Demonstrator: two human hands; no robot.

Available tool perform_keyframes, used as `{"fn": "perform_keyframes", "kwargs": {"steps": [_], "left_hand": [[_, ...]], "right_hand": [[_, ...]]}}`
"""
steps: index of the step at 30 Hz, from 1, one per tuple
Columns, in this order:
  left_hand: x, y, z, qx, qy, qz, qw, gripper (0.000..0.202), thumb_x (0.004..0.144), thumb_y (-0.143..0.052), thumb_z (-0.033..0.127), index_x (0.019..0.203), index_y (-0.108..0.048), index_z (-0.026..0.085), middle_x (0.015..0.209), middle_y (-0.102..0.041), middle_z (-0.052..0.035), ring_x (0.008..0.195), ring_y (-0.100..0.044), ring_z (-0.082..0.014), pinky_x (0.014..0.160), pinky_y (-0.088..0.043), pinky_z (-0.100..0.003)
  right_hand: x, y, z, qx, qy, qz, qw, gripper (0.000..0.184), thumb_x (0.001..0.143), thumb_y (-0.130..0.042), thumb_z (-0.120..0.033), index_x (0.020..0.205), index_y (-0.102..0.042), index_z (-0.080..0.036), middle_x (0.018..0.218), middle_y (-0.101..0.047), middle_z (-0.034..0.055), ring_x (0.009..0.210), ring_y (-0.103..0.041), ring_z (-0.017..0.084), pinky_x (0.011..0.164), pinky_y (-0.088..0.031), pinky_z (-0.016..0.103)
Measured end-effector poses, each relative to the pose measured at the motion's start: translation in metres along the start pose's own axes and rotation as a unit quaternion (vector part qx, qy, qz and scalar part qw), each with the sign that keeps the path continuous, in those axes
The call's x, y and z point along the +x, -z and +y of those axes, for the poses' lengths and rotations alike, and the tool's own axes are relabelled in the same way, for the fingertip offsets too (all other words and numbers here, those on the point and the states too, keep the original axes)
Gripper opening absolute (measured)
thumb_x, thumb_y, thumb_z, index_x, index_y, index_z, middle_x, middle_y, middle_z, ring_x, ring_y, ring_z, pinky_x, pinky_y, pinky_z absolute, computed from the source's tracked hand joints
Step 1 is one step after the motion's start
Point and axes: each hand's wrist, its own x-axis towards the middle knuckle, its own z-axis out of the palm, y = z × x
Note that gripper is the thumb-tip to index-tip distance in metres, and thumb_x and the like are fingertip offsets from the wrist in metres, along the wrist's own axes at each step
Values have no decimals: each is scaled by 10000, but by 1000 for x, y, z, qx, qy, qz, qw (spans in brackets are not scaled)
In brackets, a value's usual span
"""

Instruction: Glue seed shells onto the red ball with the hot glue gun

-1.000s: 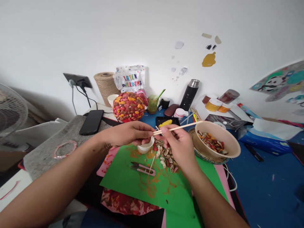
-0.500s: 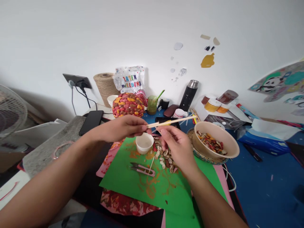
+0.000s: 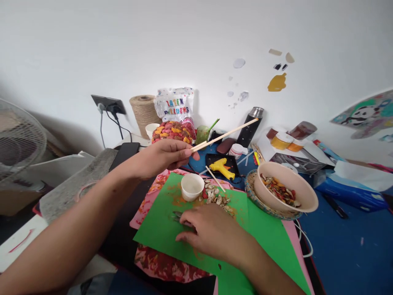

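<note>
My left hand (image 3: pixel 175 153) pinches a long thin wooden stick (image 3: pixel 230 133) together with a shorter piece, holding them up and pointing to the right. Low over the green paper (image 3: pixel 159 225), my right hand (image 3: pixel 208 231) reaches around the thread snips (image 3: pixel 177 215), thumb and fingers apart. It covers most of the snips, and only the blade end shows. Behind it are peanut shells (image 3: pixel 215 194) and a white cup (image 3: pixel 192 187). A short loose stick (image 3: pixel 215 179) lies slanted at the shells' edge.
A yellow glue gun (image 3: pixel 222 168) rests on a black tray. To the right, a bowl (image 3: pixel 287 172) of coloured shells stands on a woven mat. Further back are a peanut-covered object (image 3: pixel 173 132), a twine spool (image 3: pixel 143 114), a balloon bag (image 3: pixel 175 106) and a flask (image 3: pixel 251 127).
My right hand has left the sticks and moved down to the snips. The sticks in my left hand now tilt more steeply upward. The glue gun and the short loose stick have come into view.
</note>
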Motion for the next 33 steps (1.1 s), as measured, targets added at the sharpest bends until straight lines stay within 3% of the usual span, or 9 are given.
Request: {"fn": "perform_keyframes", "kwargs": {"steps": [10, 19, 27, 33], "left_hand": [[-5, -5, 11, -3, -7, -30, 1000, 438, 1016, -681, 584, 1019, -750, 152, 702, -463, 33, 616, -389, -117, 554, -286, -238], [-5, -8, 10, -13, -8, -43, 999, 492, 1012, -675, 623, 1065, -751, 140, 700, -460, 43, 632, -410, -122, 582, -306, -240], [-1, -9, 0, 1, -15, -32, 999, 487, 1030, -634, 620, 1075, -756, 151, 733, -487, 35, 634, -396, -126, 573, -299, -246], [2, -11, -1, 2, -12, -35, 999, 511, 1022, -640, 628, 1078, -761, 134, 722, -502, 34, 622, -395, -121, 571, -298, -251]], "right_hand": [[7, 6, -6, -119, -107, -44, 986, 271, 1044, -771, -439, 1099, -799, -175, 1045, -862, 139, 966, -827, 360, 736, -540, 375], [8, -6, -14, -121, -99, -33, 987, 212, 1075, -696, -345, 1114, -783, -156, 984, -857, 155, 892, -831, 338, 689, -505, 358], [8, -13, -11, 9, -58, 24, 998, 228, 1034, -714, -442, 1029, -760, -218, 926, -828, 58, 849, -751, 244, 694, -378, 326], [5, -10, -3, 192, -41, 66, 978, 148, 925, -791, -362, 951, -731, -230, 855, -775, 1, 768, -681, 176, 685, -407, 274]]}}
